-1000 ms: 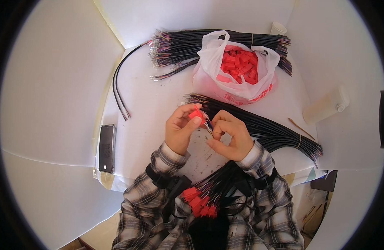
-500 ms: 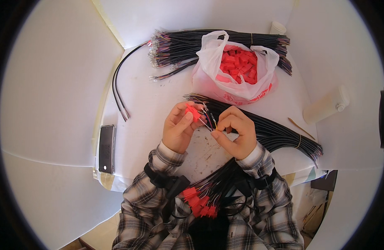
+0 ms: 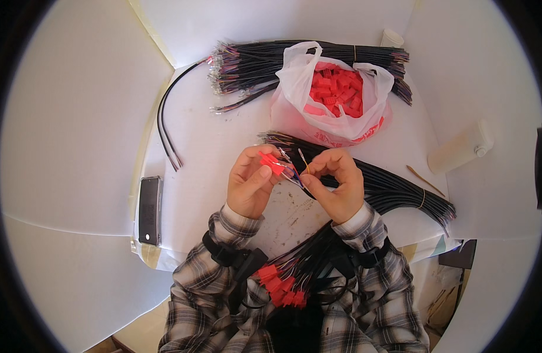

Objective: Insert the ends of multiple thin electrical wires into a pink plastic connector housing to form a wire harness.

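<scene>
My left hand (image 3: 250, 181) pinches a red plastic connector housing (image 3: 271, 163) between thumb and fingers. Thin wires (image 3: 296, 174) in several colours run from beside the housing toward my right hand (image 3: 336, 179). That hand is closed, with thumb and forefinger on a yellow wire (image 3: 305, 160) whose metal-tipped end points up, apart from the housing. Whether the other wires are seated in the housing is too small to tell. Below my hands, in front of my body, lies a bunch of black cables with red connectors (image 3: 278, 288) on their ends.
A white plastic bag (image 3: 291, 112) full of red housings (image 3: 338, 88) stands at the back. Bundles of black cable lie behind it (image 3: 253, 65) and to its front right (image 3: 388, 185). A phone (image 3: 150, 210) is at the left, a pale bottle (image 3: 459, 147) at the right.
The yellow wire's tip has come up and stands apart from the other wires in my right fingers. My left hand has shifted slightly, turning the red housing a little.
</scene>
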A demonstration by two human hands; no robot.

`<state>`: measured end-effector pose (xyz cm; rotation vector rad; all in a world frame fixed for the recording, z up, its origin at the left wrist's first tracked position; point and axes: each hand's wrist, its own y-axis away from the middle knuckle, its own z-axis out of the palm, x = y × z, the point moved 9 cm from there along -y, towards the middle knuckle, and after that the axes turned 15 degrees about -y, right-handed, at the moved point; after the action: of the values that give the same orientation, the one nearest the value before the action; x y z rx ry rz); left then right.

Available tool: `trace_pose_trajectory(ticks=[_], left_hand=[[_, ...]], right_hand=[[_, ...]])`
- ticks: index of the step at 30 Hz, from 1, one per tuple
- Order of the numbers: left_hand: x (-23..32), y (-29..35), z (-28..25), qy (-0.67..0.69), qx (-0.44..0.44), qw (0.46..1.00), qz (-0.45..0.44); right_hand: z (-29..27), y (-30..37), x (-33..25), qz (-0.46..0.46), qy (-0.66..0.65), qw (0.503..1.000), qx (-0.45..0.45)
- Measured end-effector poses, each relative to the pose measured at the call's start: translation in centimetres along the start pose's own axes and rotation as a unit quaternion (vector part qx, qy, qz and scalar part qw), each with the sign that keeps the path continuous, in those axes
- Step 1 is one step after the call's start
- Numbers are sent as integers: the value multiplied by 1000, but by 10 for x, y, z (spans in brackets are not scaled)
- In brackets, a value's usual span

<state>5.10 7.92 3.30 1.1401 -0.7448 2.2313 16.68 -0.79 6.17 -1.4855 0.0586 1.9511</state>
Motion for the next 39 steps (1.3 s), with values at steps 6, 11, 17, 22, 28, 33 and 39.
trace_pose_trajectory(ticks=[6, 11, 17, 22, 28, 33, 39], left_hand=[[-1, -1, 1, 0, -2, 1000, -1], [-2, 0, 0, -7, 0, 1000, 4], [-2, -1, 0, -50, -1, 999, 18], [-2, 0, -6, -99, 5, 995, 21], [-7, 0, -3, -89, -5, 996, 6], [-6, 0, 2, -66, -11, 998, -5], [-11, -1, 1, -44, -8, 999, -19]], right_hand=[[14, -2, -12, -63, 128, 983, -112], [16, -1, -12, -68, 139, 980, -123], [14, -1, 6, -2, 58, 991, -118], [11, 1, 28, 76, -36, 990, -110], [11, 0, 21, 49, -37, 991, -119], [13, -1, 8, -1, -25, 990, -142], [14, -2, 3, -19, -22, 985, -168]])
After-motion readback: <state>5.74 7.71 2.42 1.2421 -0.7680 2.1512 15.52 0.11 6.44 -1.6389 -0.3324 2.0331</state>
